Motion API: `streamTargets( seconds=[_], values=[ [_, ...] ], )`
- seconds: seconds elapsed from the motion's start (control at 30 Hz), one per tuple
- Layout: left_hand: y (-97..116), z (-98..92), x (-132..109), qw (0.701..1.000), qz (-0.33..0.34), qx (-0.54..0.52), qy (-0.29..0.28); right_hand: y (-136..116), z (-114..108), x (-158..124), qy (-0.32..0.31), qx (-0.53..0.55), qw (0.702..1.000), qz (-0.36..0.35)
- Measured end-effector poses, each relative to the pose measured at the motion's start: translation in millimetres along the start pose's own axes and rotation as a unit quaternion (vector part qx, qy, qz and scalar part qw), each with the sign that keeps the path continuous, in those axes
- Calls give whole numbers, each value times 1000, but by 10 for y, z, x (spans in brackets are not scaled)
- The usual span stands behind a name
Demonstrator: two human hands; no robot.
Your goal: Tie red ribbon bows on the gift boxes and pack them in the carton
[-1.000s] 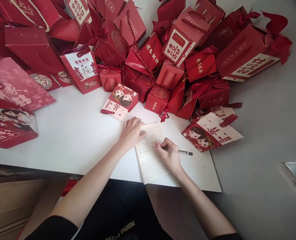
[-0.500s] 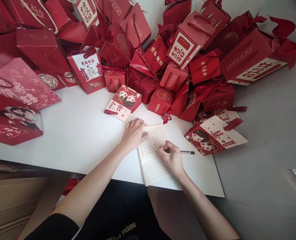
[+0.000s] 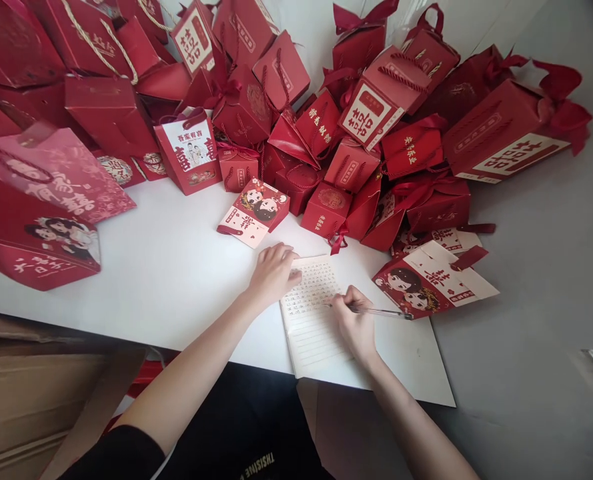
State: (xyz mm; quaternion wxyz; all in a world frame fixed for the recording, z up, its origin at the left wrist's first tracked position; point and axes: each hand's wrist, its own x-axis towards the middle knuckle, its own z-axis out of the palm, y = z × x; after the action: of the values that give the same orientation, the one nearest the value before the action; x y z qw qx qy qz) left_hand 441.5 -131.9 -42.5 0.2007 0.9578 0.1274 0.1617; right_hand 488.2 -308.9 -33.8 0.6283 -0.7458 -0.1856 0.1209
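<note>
A lined notebook page point(image 3: 311, 327) lies near the front edge of the white table point(image 3: 166, 267), its upper half filled with handwriting. My left hand point(image 3: 272, 272) rests flat on the page's top left corner, fingers stretched out. My right hand point(image 3: 357, 323) is closed on a clear pen point(image 3: 381, 311), whose tip touches the page at the last written line. A small cartoon-couple gift box point(image 3: 254, 212) lies just beyond my left hand. Another cartoon-couple box point(image 3: 433, 279) lies to the right of the pen.
Several red gift boxes and bags with ribbons and cord handles are heaped across the back of the table, such as a box with a white label point(image 3: 376, 100). Larger red bags point(image 3: 36, 200) lie at the left. Cardboard cartons point(image 3: 31, 400) stand below the table at left. Grey floor point(image 3: 541, 300) lies at right.
My right hand with the pen has slid a little to the right along the writing line. The left hand stays on the page. The view has drifted slightly.
</note>
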Motion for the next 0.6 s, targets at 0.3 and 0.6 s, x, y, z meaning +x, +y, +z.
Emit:
streamTargets(
  seconds=[0.3,0.6],
  values=[
    [-28,-70,-45,987,-64,-111,99,76,-112,64,115,-74,984,-115],
    [-641,-765,356,908,-242,-65,336,170,-89,96,182,-125,968,-117]
  ],
)
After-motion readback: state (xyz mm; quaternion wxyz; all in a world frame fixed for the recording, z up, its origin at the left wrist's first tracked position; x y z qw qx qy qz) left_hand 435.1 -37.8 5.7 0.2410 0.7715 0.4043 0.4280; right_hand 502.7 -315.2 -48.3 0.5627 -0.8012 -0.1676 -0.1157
